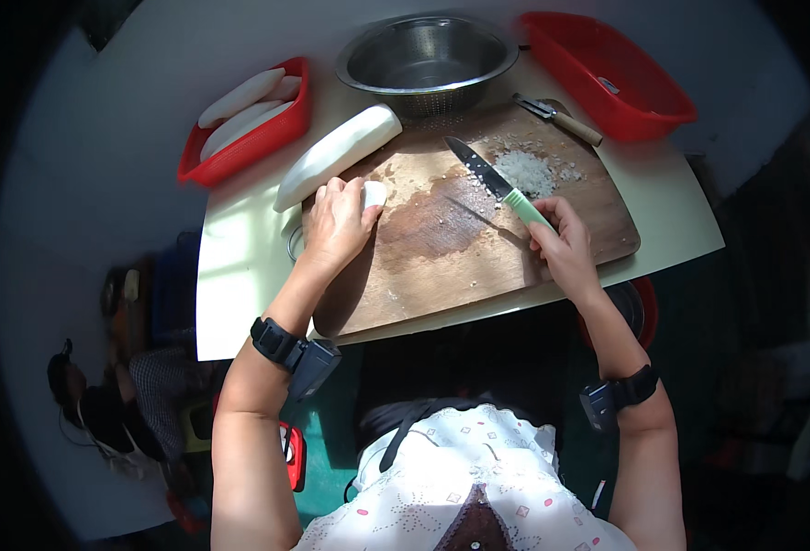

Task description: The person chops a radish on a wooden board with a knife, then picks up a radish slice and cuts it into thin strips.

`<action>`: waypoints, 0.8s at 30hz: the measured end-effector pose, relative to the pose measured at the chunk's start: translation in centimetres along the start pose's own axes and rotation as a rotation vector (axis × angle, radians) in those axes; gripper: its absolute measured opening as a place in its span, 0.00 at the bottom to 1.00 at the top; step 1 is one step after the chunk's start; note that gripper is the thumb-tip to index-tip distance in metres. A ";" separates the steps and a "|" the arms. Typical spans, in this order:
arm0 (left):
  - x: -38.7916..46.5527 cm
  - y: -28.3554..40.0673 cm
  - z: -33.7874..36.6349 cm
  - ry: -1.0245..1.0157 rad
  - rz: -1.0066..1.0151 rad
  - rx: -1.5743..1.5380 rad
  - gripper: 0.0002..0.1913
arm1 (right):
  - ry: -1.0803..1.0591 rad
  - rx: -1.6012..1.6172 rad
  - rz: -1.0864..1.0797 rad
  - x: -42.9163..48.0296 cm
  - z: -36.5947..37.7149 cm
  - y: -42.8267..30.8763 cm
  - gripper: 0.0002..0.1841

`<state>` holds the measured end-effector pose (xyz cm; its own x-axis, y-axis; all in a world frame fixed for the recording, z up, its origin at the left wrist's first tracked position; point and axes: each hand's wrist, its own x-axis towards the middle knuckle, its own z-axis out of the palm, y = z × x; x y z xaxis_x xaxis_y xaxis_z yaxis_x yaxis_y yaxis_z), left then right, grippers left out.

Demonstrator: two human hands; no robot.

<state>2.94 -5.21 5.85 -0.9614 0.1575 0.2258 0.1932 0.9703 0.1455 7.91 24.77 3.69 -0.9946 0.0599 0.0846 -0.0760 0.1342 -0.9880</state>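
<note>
My left hand [339,217] grips a short white piece of peeled radish [374,195] at the left part of a wooden cutting board [411,289]. My right hand [564,241] holds a kitchen knife [491,178] by its light green handle, the blade pointing up and left above the board. Beyond my left hand a long peeled white radish [339,155] lies across the board's left edge. A small heap of finely chopped white bits [525,172] lies right of the blade, with crumbs around it. A peeler [562,120] with a wooden handle rests at the board's far right.
A perforated steel basin [439,86] stands behind the board. A red basket [239,148] with several peeled radishes is at the far left, a red plastic basket [611,76] at the far right. Another person [112,406] sits at the lower left.
</note>
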 end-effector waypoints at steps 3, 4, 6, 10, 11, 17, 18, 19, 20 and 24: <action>1.8 -1.0 -0.3 -0.146 -0.175 -0.174 0.30 | 0.006 -0.099 -0.109 0.3 0.7 1.0 0.15; 2.3 -1.5 -0.3 -0.147 -0.179 -0.178 0.30 | 0.039 -0.170 -0.201 0.3 0.8 1.4 0.17; 2.8 -2.6 -0.1 -0.220 -0.240 -0.417 0.32 | 0.039 -0.191 -0.215 0.3 1.1 1.5 0.17; 3.4 -1.9 0.0 -0.264 -0.308 -0.561 0.28 | 0.058 -0.277 -0.251 -0.1 1.1 1.9 0.17; 3.3 -1.8 0.2 -0.203 -0.242 -0.512 0.26 | 0.060 -0.296 -0.260 -0.4 0.9 1.3 0.17; 2.6 -2.6 0.4 -0.086 -0.145 -0.613 0.18 | 0.081 -0.296 -0.297 -0.3 1.2 1.8 0.16; 2.6 -2.5 0.2 -0.089 -0.142 -0.614 0.18 | 0.086 -0.306 -0.320 -0.2 1.2 1.8 0.16; 2.5 -2.3 0.0 -0.087 -0.162 -0.703 0.17 | 0.090 -0.307 -0.319 -0.3 1.1 1.7 0.16; 2.5 -2.1 -0.4 -0.084 -0.183 -0.791 0.15 | 0.076 -0.277 -0.285 -0.3 1.1 1.6 0.17; 2.0 1.4 -2.2 -0.300 -0.239 -1.104 0.14 | 0.108 -0.117 -0.230 -0.3 1.0 1.5 0.20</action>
<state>1.76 -3.94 8.63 -0.9755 0.1731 -0.1360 -0.0754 0.3177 0.9452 8.02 24.00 2.06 -0.9385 0.1189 0.3240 -0.2837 0.2691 -0.9204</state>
